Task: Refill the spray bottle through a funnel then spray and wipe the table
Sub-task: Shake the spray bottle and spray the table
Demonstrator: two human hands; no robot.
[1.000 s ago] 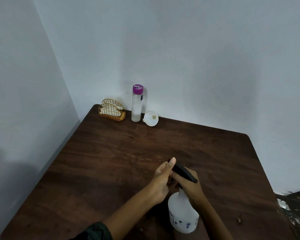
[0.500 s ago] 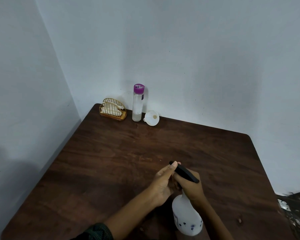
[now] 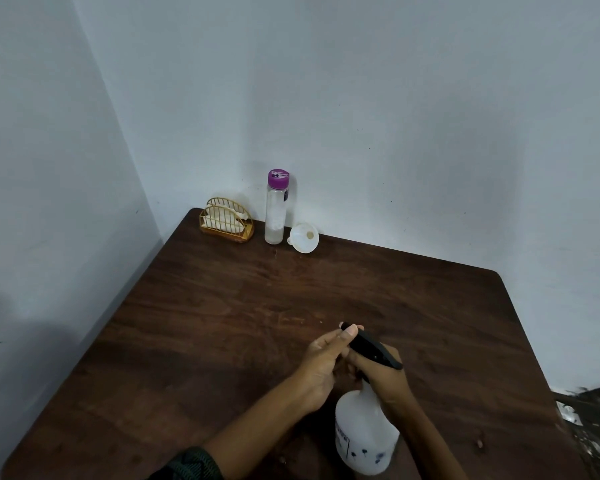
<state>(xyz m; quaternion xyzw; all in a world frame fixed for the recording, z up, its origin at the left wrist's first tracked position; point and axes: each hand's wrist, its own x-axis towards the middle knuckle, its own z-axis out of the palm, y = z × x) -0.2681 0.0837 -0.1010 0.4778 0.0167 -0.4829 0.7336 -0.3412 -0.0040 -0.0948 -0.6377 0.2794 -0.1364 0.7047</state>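
Here, your right hand (image 3: 390, 379) has its grip closed around the neck of the white plastic spray bottle (image 3: 362, 434) on the dark wooden bench (image 3: 222, 323). Your left hand (image 3: 321, 367) pinches the black trigger nozzle (image 3: 371, 349).

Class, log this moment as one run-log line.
left hand: on black spray head | right hand: gripping spray bottle neck | funnel: unused, by capped bottle

Over the last second the spray bottle (image 3: 362, 434) has slid slightly toward the right along the table's near edge. Both hands went with it: the left hand (image 3: 321, 367) with its thumb on the black nozzle (image 3: 369, 348), the right hand (image 3: 387, 379) around the neck.
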